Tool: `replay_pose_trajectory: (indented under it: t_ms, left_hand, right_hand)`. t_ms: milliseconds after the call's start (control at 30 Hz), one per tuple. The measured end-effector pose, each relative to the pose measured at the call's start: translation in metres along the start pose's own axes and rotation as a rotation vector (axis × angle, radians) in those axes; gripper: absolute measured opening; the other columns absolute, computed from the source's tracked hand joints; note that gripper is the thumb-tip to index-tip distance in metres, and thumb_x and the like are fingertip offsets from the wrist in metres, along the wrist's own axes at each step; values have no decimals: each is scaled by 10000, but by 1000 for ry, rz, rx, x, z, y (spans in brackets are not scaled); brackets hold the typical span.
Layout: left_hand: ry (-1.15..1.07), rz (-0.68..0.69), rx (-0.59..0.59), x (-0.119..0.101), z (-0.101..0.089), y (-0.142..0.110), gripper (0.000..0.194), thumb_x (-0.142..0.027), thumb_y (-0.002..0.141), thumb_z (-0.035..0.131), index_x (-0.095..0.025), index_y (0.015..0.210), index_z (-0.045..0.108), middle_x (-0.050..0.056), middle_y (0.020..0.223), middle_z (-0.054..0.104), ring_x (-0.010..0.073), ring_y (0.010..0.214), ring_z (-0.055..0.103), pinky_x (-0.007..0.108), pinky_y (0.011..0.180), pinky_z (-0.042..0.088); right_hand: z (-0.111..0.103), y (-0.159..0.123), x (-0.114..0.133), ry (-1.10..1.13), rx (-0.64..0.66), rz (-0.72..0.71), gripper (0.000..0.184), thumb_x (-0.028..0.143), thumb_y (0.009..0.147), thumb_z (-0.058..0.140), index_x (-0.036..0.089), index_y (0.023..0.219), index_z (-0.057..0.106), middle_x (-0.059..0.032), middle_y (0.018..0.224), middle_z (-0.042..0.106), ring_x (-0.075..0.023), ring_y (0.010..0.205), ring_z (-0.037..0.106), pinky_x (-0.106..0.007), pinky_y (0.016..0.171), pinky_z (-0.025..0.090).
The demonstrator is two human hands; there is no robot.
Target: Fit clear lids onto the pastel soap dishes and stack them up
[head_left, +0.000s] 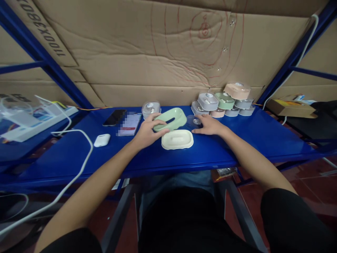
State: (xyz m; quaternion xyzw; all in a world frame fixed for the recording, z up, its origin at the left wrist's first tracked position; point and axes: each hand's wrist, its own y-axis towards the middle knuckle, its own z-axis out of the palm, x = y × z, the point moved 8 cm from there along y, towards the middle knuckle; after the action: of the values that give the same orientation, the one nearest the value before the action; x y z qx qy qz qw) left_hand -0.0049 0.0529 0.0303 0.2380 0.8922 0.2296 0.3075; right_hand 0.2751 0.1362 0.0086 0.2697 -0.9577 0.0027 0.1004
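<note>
My left hand (152,130) grips a pale green plastic shell (179,117) with a long slot in its middle, holding it tilted above the desk. Just below and to the right lies a cream oval plastic tray (177,139) with a raised rim. The fingers and thumb of my right hand (209,124) close on the edge of a clear plastic lid (190,122) that bears a small round label. This lid is low over the desk, behind the cream tray; whether it touches the surface I cannot tell.
Several lidded boxes in grey, green and peach (225,101) are stacked at the back right. One grey box (150,108) stands behind my left hand. Phones (114,117), a white earbud case (102,140) and a white cable (88,154) are on the left of the blue desk (210,151).
</note>
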Motion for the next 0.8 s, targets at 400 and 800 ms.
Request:
replay_pose_trajectory:
  t_ms: [400,800]
  left_hand:
    - [-123,28,355,-29,32,-13,871,-627,772,973,-256,1495,658,156,1520,676,416,1403,679,591,1234,543]
    - [-396,-227,348,0,54,-15,1565,-553,570,1092,-217,1801,186,309,1681,572,517,1546,594,728,1280,443]
  right_hand:
    - [-5,1,-1,80,-78,22,974,723,866,838,147,1614,600,-260,1462,726,-509,1374,683,-677,1161,567]
    - [-18,-33,94,396,-134,-635,872,552,861,889,300,1642,594,-135,1607,648,-378,1514,593,-603,1288,479]
